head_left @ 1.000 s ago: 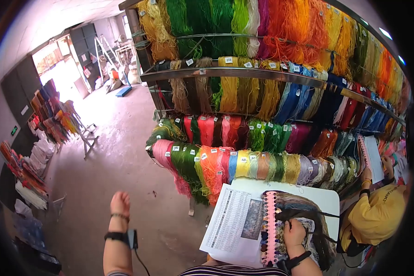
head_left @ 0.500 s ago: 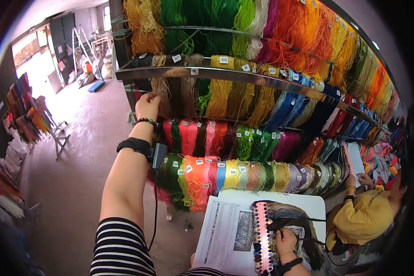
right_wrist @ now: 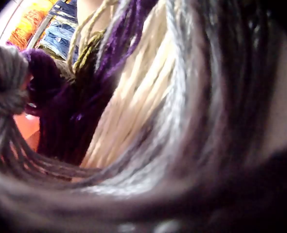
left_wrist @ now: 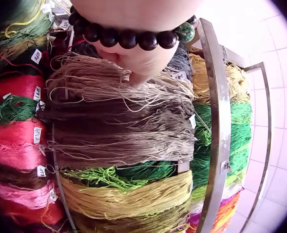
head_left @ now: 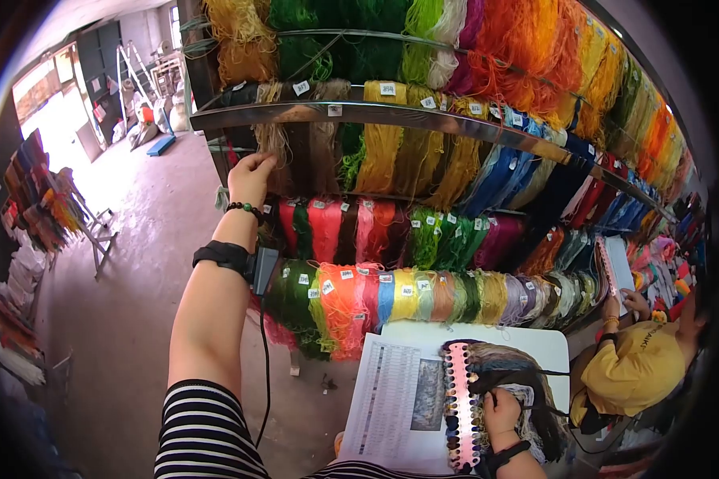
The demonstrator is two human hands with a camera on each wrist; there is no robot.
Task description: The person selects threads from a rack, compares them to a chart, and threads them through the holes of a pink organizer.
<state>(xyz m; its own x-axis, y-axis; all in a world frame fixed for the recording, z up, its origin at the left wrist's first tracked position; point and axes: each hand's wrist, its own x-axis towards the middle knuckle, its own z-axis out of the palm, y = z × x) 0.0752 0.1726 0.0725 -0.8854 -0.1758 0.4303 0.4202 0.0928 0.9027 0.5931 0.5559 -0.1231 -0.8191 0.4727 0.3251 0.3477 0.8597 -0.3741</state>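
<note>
Above pinkish floor [head_left: 136, 311], beige thread [left_wrist: 82, 80] is pinched by the left hand [head_left: 250, 179]; the right hand's grip [head_left: 501, 410] over the counter [head_left: 553, 342] is unclear.

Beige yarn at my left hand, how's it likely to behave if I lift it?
The beige yarn is probably floppy, since its thin strands hang loose. It may snag or tangle, as stray strands straggle over the dark brown yarn beside it.

At far left, a stepladder [head_left: 139, 72] is stood near sacks [head_left: 142, 136] and a bright doorway [head_left: 48, 116]; a blue platform [head_left: 161, 145] is set on the floor [head_left: 156, 239]; at right, a yellow-shirted person [head_left: 635, 371] is seen.
</note>
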